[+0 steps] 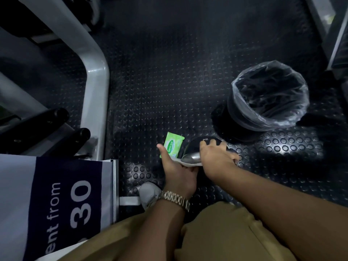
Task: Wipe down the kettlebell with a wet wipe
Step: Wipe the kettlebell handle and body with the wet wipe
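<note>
The right hand covers most of the kettlebell. The small white number on top is too blurry to read. Only a thin strip of the wet wipe shows. The rest is under the kettlebell and the left hand, whose fingertips are hidden too. Its thumb hides a corner of the green pack. The picture's edge cuts off the sign, so its words are not whole.

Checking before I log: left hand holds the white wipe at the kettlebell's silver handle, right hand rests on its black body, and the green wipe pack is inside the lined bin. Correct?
One error: in the head view the green wipe pack lies on the studded rubber floor just left of the black kettlebell, not inside the plastic-lined black bin. The rest stands.
</note>
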